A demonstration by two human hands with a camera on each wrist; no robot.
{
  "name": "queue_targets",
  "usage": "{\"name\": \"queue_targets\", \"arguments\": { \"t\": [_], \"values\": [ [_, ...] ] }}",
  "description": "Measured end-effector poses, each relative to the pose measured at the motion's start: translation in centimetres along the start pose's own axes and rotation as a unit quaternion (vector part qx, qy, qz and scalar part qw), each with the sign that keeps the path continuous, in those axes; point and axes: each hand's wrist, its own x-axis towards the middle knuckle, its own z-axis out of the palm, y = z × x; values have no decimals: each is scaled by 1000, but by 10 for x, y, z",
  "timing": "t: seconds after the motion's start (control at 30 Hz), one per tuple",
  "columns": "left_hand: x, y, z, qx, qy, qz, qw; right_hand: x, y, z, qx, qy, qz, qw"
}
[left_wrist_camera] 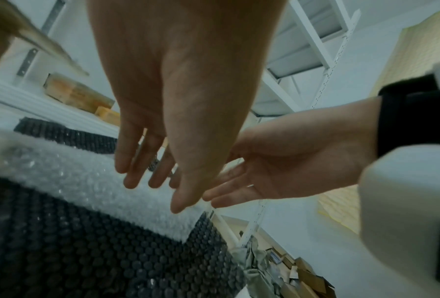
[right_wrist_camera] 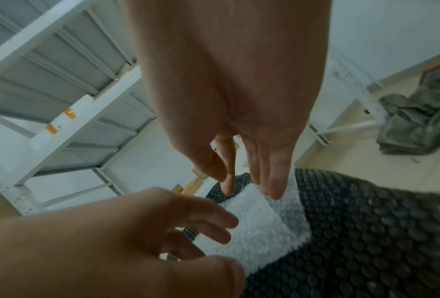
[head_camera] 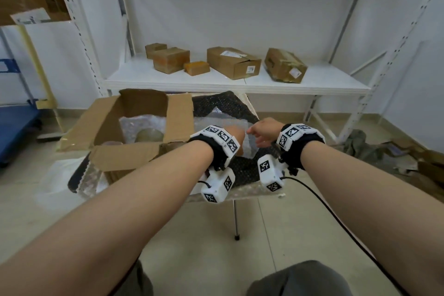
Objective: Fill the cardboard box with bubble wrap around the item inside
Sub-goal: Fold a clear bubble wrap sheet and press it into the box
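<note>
White shelves fill the top. Mid-frame, my left hand (head_camera: 236,138) and right hand (head_camera: 263,132) hover open-fingered above the clear bubble wrap sheet (head_camera: 221,125); I should pinch its edge gently.

Brown cardboard box (head_camera: 134,125), clear bubble wrap (head_camera: 217,125) (dotted black mat (head_camera: 245,170) beneath).

Left hand (left_wrist_camera: 178,104) hanging down centre frame with fingers straight, right hand (left_wrist_camera: 285,161) reaching in from the right, palm open, white bubble wrap (left_wrist_camera: 91,181) beneath at lower left, on dark bubbled sheet (left_wrist_camera: 86,252)
</note>
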Motion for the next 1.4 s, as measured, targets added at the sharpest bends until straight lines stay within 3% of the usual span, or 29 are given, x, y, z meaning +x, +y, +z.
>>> {"name": "queue_targets", "arguments": {
  "t": [0.13,0.27,0.33,0.43,0.5,0.57,0.7,0.87,0.97,1.07,1.17,1.3,1.4],
  "values": [
    [-1,16,18,-45,-5,-18,999,17,24,20,-9,-13,-16,1000],
    [15,15,40,-75,39,-34,996,21,38,30,79,18,8,997],
    [20,14,44,-85,37,-28,995,29,45,29,69,7,-23,997],
    [23,15,50,-92,40,-3,995,36,53,36,180,-23,-4,983],
    [20,14,52,-99,74,5,992,38,61,41,271,24,38,962],
    [15,15,53,-129,113,6,985,35,65,44,295,57,47,953],
    [-3,14,56,-273,193,14,942,28,70,50,423,136,98,890],
    [-24,4,68,-425,245,19,871,17,72,63,521,210,116,819],
    [-39,0,75,-493,235,24,837,8,78,71,500,235,114,826],
    [-51,-4,85,-478,205,72,851,-5,87,80,500,238,113,825],
    [-61,-8,94,-462,199,84,860,-14,96,85,535,233,108,805],
    [-66,-10,105,-536,228,53,811,-26,100,82,578,232,104,775],
    [-61,-14,110,-598,284,5,750,-29,97,80,599,215,108,764]
  ]
}}
